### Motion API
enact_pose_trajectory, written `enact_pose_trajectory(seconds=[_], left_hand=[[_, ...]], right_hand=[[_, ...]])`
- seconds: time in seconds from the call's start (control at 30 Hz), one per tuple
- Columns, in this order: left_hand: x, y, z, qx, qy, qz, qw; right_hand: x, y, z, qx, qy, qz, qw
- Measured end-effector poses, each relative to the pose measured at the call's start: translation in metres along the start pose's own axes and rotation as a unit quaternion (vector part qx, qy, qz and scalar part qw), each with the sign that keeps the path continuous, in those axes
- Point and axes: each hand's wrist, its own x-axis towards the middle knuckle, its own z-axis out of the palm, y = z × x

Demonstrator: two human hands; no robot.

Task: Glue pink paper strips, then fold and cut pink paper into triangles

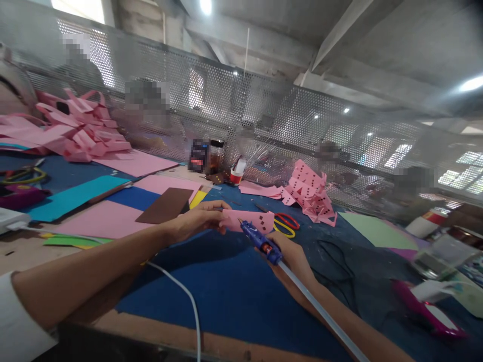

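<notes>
My left hand (204, 219) pinches the left end of a pink paper strip (252, 219) above the dark blue mat. Dark diamond-shaped marks show near the strip's right end. In my right hand (292, 251) is a blue hot glue gun (260, 241), its nozzle pointing up and left at the strip's face. A long translucent glue stick (320, 311) trails from the back of the gun. Whether the nozzle touches the paper I cannot tell. Just behind the strip lie scissors (289, 223) with red and yellow handles.
Folded pink pieces with dark marks (309, 193) are heaped behind my right hand. Pink strips (83, 125) pile up at the back left. Coloured sheets (113, 216) lie left. A perforated metal screen (241, 110) borders the table. A white cable (184, 289) crosses the front edge.
</notes>
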Motion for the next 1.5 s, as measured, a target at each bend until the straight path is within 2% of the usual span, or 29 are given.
enact_pose_trajectory(seconds=[0.67,1.1,1.5], left_hand=[[-0.0032,0.0018,0.0053,-0.006,0.006,-0.002,1.0],[-0.0018,-0.0013,0.0028,-0.004,0.001,-0.005,1.0],[-0.0026,-0.0001,0.0035,-0.003,-0.002,-0.007,1.0]], right_hand=[[0.0,-0.0017,-0.0056,-0.007,-0.031,-0.012,0.999],[-0.0003,0.0044,-0.0021,-0.045,-0.017,-0.027,0.998],[-0.0011,0.005,-0.0038,-0.033,-0.031,-0.033,0.998]])
